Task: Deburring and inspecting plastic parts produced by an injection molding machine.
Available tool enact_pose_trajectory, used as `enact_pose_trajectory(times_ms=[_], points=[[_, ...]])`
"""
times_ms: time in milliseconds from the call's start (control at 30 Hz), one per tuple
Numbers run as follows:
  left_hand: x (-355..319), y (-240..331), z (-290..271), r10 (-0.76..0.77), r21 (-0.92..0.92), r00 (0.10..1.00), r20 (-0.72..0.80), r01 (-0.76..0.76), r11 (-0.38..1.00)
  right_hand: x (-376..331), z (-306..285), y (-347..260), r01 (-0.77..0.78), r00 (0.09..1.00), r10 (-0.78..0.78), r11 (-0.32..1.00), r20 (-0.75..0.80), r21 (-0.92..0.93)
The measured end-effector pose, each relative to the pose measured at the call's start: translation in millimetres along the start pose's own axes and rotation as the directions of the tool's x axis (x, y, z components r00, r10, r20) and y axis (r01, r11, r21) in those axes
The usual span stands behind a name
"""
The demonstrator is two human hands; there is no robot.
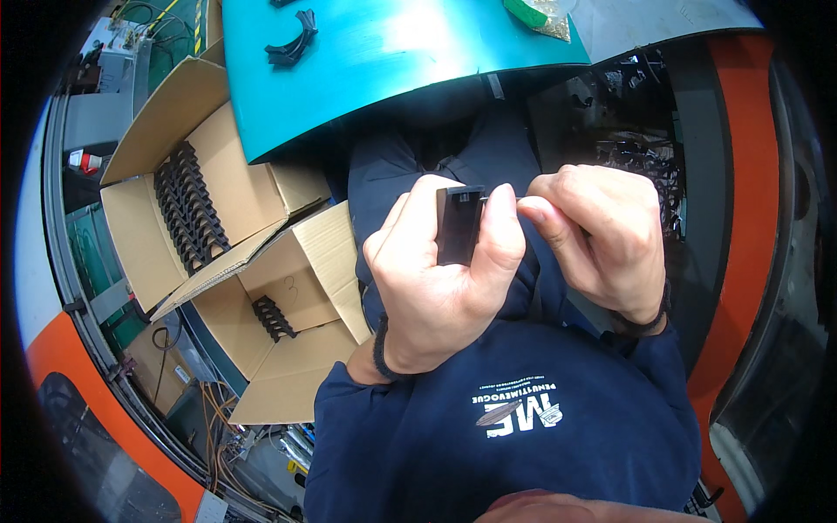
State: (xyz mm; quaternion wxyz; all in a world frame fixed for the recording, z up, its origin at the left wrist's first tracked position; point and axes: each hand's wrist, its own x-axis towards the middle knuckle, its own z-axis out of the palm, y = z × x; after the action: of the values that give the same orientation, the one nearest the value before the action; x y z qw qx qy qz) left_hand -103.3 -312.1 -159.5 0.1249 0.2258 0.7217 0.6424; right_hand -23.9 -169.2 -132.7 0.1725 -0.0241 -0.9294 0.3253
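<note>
My left hand (440, 292) is closed around a black plastic part (459, 228), held upright in front of my body between the thumb and fingers. Close beside it, my right hand (606, 240) is pinched, thumb against curled forefinger. A thin, light sliver shows between the right fingertips and the black part's upper edge; it is too small to name. Most of what the right fingers grip is hidden. On the teal table top lies a curved black plastic piece (293, 40), apart from both hands.
A cardboard box (144, 235) on the left holds stacked rows of black parts (190, 209). Below it, a second cardboard box (292, 370) contains a short row of black parts (274, 319). The teal table (392, 61) bears a bag with green (540, 17). An orange frame (750, 174) stands right.
</note>
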Motion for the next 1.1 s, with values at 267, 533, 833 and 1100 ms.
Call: enact_pose_trajectory(times_ms=[267,533,833,1100], points=[[-0.9,-1.0,1.0,-0.019,-0.020,1.000,-0.007,0.019,1.000,0.4,-1.3,-1.3,-0.035,0.999,0.035,0.999,0.023,-0.011],[-1.6,-6.2,0.6,0.015,-0.065,0.999,-0.032,-0.017,0.998,-1.4,-3.1,1.6,-0.053,0.998,0.050,0.996,0.043,0.071],[-0.3,0.9,-7.6,-0.177,-0.456,0.981,0.078,0.193,0.869,-14.2,-10.1,9.5,-0.155,0.986,0.162,0.975,-0.033,0.162],[-0.9,3.8,-5.5,-0.191,-0.436,0.977,0.096,0.214,0.874,-2.6,-2.3,1.2,-0.051,0.988,0.032,0.991,-0.154,-0.125]])
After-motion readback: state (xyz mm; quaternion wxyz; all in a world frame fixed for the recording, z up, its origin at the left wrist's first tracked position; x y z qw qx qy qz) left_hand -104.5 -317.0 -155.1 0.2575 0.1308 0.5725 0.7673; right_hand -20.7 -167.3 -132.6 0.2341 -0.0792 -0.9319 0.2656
